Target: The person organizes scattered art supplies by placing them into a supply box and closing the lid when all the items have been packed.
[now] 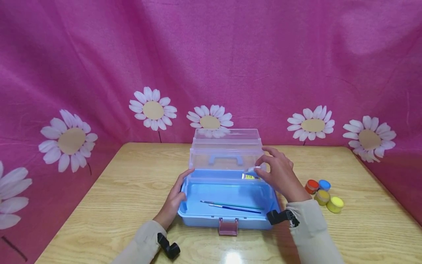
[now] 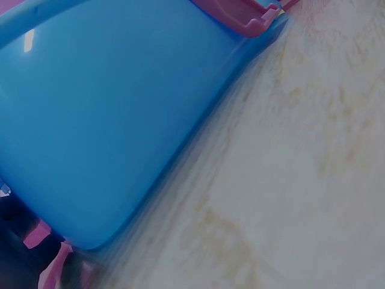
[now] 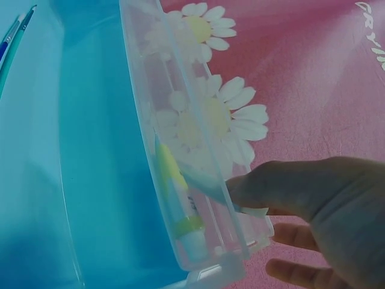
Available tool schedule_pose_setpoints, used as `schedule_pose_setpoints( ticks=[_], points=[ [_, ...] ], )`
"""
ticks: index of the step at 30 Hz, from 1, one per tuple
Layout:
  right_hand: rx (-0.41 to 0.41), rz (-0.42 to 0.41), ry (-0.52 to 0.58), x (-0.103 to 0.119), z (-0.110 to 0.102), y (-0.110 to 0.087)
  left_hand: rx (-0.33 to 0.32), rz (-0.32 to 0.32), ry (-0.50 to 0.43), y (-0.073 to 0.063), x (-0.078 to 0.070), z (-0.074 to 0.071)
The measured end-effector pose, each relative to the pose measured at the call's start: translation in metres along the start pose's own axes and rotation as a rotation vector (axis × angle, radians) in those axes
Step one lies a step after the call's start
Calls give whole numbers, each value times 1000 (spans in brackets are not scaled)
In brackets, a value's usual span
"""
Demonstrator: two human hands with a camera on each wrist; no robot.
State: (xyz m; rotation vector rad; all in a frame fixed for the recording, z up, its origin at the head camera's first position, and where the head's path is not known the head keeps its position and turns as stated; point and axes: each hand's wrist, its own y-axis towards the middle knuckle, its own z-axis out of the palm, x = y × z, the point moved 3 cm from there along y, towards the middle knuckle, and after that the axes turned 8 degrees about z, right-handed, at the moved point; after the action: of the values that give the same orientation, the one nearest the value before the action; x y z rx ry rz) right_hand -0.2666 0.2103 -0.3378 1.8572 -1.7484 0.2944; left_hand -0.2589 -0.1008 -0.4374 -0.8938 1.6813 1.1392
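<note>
A light blue plastic box point(image 1: 201, 222) with a see-through lid point(image 1: 227, 145) stands open on the table. My left hand point(image 1: 172, 200) holds its left side, fingers along the edge; the left wrist view shows mostly the box's outer wall point(image 2: 120, 120). Between thumb and fingers, my right hand point(image 1: 280, 172) pinches a small white tube point(image 1: 252, 169) over the clear tray at the back. Another tube, yellow and white point(image 3: 179, 201), lies in that tray point(image 3: 147, 114). Two paintbrushes point(image 1: 230, 208), one green and one dark blue, lie in the box's bottom.
Right of the box, several small paint pots stand grouped on the wooden table point(image 1: 138, 183): red point(image 1: 311, 187), blue point(image 1: 324, 184), ochre point(image 1: 322, 197) and yellow point(image 1: 335, 204). A pink latch point(image 1: 228, 227) hangs at the box's front. Behind is a magenta cloth point(image 1: 250, 73) with daisies.
</note>
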Motion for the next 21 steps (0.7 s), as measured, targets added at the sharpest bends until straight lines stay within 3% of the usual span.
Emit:
schedule_pose_setpoints(
  ticks=[21],
  points=[
    [2, 5, -23, 0, 0, -2, 3, 7, -2, 0, -2, 1]
  ],
)
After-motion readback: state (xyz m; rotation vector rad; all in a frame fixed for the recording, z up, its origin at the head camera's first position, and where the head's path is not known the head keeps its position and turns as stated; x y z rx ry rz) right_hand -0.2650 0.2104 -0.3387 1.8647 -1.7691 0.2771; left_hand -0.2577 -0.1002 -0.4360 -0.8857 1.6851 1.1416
